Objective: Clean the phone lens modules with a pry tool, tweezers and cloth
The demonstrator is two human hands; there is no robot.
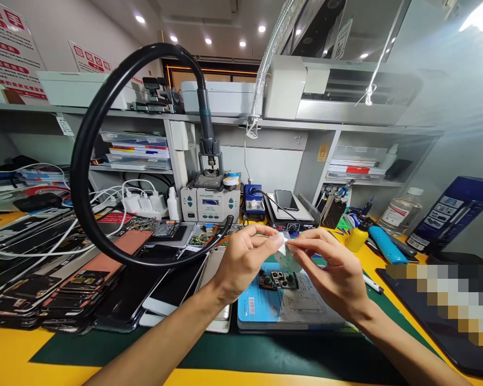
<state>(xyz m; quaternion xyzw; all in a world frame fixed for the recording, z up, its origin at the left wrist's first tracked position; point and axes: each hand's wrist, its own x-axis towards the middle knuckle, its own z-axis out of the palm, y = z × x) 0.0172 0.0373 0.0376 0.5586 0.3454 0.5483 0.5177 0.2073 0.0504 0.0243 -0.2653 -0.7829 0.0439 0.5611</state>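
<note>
My left hand (pixel 253 256) pinches the upper left edge of a small whitish, partly see-through piece (pixel 286 260), like a thin film or little bag. From the other side, the thumb and fingertips of my right hand (pixel 333 265) close on the same piece. Its exact kind is hard to make out. Just below lies a phone camera module (pixel 277 280), a dark cluster with several lenses, on a blue-and-grey book-like block (pixel 253 311). That block rests on a dark green mat (pixel 177 348).
Stacked phones and phone frames (pixel 92 276) crowd the left. A thick black hose (pixel 78 139) loops above them from the hot-air station (pixel 210 202). At right stand a yellow bottle (pixel 356 238), a blue tool (pixel 387 245), a clear bottle (pixel 400 212) and a dark tablet-like slab (pixel 418 311).
</note>
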